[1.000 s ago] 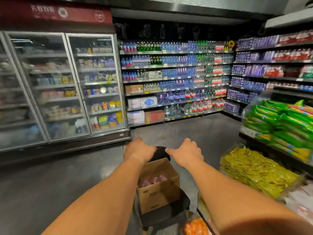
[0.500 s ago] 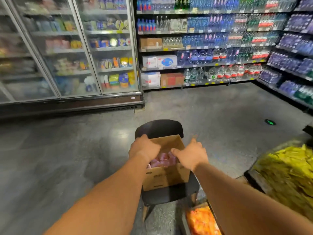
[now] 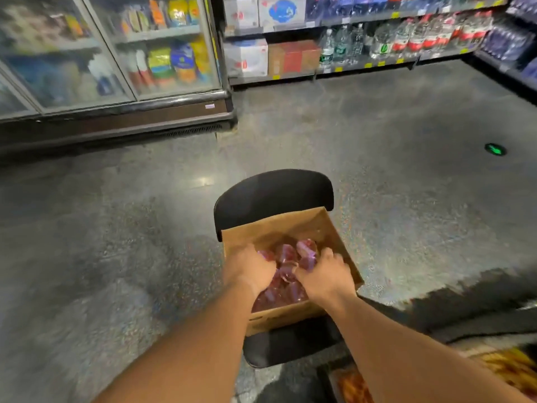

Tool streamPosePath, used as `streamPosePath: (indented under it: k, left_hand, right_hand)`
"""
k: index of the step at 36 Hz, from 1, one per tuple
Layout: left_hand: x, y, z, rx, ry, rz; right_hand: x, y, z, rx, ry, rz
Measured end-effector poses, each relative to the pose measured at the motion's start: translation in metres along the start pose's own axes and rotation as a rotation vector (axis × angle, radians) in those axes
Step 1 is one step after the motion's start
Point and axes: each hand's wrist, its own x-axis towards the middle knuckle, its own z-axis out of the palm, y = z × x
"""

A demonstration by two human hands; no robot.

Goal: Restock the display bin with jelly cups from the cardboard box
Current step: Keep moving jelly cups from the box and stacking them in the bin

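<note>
Both hands – left hand [image 3: 252, 270] & right hand [image 3: 322, 276] – were down in the cardboard box [image 3: 290, 228] at lower center, fingers curled among pink jelly cups [image 3: 286, 253] w/ exact hold unclear – overfull grab could've spilled cups.

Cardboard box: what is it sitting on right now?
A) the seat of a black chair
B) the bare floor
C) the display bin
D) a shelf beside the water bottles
A: the cardboard box rests on the seat of the black chair, whose backrest rises behind it, while the left hand and right hand reach into the jelly cups inside.
</note>
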Motion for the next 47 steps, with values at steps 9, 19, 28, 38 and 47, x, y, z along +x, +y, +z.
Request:
streamPosePath:
  k: [9,19,28,38,47]
  left_hand:
    - [0.082,0.001,0.075,0.151,-0.121,-0.02]
    - [0.125,0.0,0.174,0.258,-0.425,-0.068]
    - [0.148,0.013,0.222,0.174,-0.58,-0.185]
    - [0.156,-0.004,0.261,0.143,-0.465,-0.291]
    - [0.157,0.004,0.254,0.107,-0.486,-0.259]
  right_hand:
    - [0.098,0.027,0.039,-0.131,-0.159,0.021]
    - [0.161,0.045,0.058,-0.377,-0.528,0.017]
    - [0.198,0.059,0.108,-0.593,-0.741,0.011]
    - [0.219,0.081,0.151,-0.621,-0.736,0.082]
    - [0.219,0.073,0.15,-0.654,-0.609,0.06]
